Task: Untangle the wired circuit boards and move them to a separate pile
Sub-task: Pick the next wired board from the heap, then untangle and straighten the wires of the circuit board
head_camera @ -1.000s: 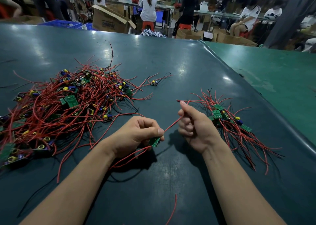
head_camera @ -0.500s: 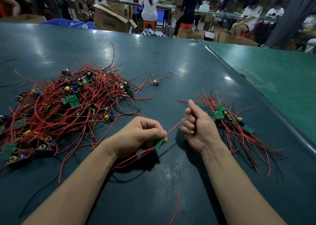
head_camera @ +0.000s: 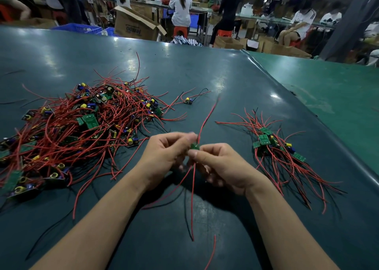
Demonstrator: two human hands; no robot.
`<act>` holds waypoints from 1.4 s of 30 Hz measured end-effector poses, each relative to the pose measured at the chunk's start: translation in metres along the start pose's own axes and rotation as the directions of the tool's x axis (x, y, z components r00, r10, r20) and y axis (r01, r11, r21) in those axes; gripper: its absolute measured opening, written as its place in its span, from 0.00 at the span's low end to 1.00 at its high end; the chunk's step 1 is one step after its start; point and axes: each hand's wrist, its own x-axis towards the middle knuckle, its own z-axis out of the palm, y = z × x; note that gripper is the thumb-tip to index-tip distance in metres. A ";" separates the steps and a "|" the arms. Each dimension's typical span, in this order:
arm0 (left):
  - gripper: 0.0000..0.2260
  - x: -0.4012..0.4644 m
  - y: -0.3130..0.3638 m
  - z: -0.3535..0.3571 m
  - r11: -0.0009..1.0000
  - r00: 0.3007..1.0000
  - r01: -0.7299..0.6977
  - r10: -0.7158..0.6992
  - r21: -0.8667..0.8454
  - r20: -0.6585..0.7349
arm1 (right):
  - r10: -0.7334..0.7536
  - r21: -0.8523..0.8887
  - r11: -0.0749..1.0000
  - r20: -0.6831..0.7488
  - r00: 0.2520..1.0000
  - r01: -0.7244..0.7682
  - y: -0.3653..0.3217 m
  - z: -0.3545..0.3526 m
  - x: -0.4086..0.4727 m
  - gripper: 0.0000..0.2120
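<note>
Two bare forearms reach forward; left hand (head_camera: 166, 157) and right hand (head_camera: 221, 167) meet, fingertips pinching together.

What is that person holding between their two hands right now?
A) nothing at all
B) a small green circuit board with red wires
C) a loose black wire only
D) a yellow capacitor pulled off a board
B: the left hand and right hand both pinch a small green circuit board, with its red wires trailing up and down from it.

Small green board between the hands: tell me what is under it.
Below the small green board, red wires hang toward the dark table. Fingertips of the left hand and right hand hide its edges.
</note>
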 end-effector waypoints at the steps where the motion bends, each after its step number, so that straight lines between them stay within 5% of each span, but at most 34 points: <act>1: 0.17 0.002 0.001 -0.001 0.999 0.998 -0.028 0.025 -0.040 -0.066 | -0.025 0.032 0.999 -0.082 0.996 0.028 -0.001 0.000 0.001 0.13; 6: 0.10 0.012 0.009 -0.019 0.974 0.835 -0.229 0.196 0.000 -0.514 | -0.256 0.069 0.937 -0.532 0.807 0.343 -0.007 -0.007 0.004 0.09; 11: 0.08 0.008 0.004 -0.011 0.954 0.838 -0.244 0.298 0.174 -0.456 | -0.063 0.321 0.750 -0.836 0.545 0.578 -0.012 -0.014 0.003 0.06; 14: 0.06 0.007 0.003 -0.009 0.943 0.849 -0.251 0.322 0.218 -0.420 | 0.142 0.530 0.652 -0.788 0.599 0.542 -0.004 -0.007 0.003 0.07; 22: 0.05 0.007 0.001 -0.011 0.946 0.871 -0.231 0.306 0.228 -0.386 | 0.176 0.600 0.694 -0.676 0.716 0.397 -0.004 -0.023 0.006 0.17; 25: 0.05 0.007 -0.001 -0.012 0.944 0.877 -0.219 0.302 0.249 -0.374 | 0.161 0.544 0.788 -0.635 0.756 0.289 -0.002 -0.019 0.007 0.11; 29: 0.05 0.007 -0.002 -0.014 0.939 0.882 -0.213 0.303 0.268 -0.361 | 0.015 0.297 0.911 -0.716 0.698 0.285 0.000 -0.017 0.012 0.07; 33: 0.05 0.007 -0.002 -0.011 0.912 0.868 -0.204 0.336 0.355 -0.366 | -0.057 0.174 0.954 -0.697 0.715 0.246 0.004 -0.012 0.014 0.07; 36: 0.04 0.002 -0.001 -0.010 0.721 0.820 -0.192 0.491 0.666 -0.295 | -0.112 0.065 0.976 -0.674 0.730 0.210 0.009 -0.006 0.017 0.08; 39: 0.03 -0.003 0.008 -0.020 0.244 0.709 -0.101 0.698 0.964 -0.102 | -0.181 -0.060 0.981 -0.645 0.742 0.187 0.013 -0.005 0.017 0.08; 40: 0.05 -0.003 0.012 -0.027 0.156 0.679 -0.011 0.726 0.988 -0.107 | -0.190 -0.078 0.980 -0.635 0.749 0.183 0.014 -0.005 0.017 0.09; 42: 0.11 -0.001 0.021 -0.047 0.127 0.650 0.251 0.713 0.960 -0.265 | -0.199 -0.089 0.979 -0.625 0.755 0.184 0.016 -0.005 0.017 0.09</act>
